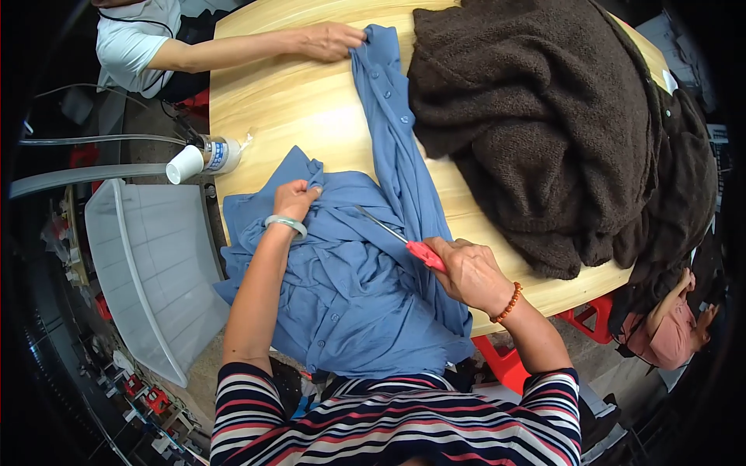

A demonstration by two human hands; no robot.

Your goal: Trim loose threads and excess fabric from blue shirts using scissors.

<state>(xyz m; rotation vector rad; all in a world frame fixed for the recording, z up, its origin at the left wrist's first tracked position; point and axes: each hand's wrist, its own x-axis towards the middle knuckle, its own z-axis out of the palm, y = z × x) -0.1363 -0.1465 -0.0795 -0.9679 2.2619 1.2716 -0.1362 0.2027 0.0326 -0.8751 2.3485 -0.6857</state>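
A blue button-up shirt (350, 287) lies spread on the wooden table (303, 101), one long strip of it stretching toward the far side. My left hand (295, 198), with a pale green bangle at the wrist, pinches the shirt's cloth near its upper left corner. My right hand (470, 272), with a bead bracelet, grips red-handled scissors (400, 237) whose blades lie open on the blue cloth. Another person's hand (330, 40) holds the far end of the blue strip.
A big heap of dark brown fleece garments (559, 124) covers the table's right half. A white cup and a small bottle (203, 158) sit at the table's left edge. A pale plastic tub (148, 264) stands on the floor at left. Red stools (505, 361) show under the table.
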